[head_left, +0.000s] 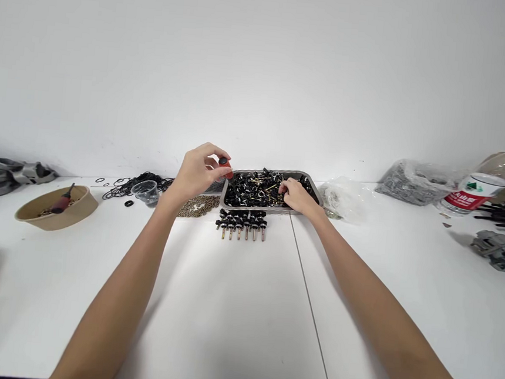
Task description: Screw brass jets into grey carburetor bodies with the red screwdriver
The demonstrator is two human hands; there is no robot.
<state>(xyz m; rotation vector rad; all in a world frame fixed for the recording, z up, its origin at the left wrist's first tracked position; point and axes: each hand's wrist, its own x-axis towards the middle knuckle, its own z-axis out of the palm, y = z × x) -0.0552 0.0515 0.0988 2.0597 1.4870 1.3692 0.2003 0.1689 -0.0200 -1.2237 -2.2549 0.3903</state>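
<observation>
My left hand (203,170) is raised at the left end of a metal tray (272,211), its fingers closed on a small red part with a black top (225,166). The tray holds many black clips and brass-coloured pins (252,190). My right hand (297,195) reaches into the tray's right side, fingers bent together among the pieces; whether it grips one is hidden. In front of the tray, several black-topped parts with brass-coloured stems (243,223) lie in a row on the white table (233,306).
At left are a tan bowl (87,206) with a red-handled tool (62,202), black rings (122,187), a clear cup (147,192) and small brass-coloured pieces (198,206). At right are plastic bags (418,183), a red-capped bottle (478,185) and grey metal parts (499,249).
</observation>
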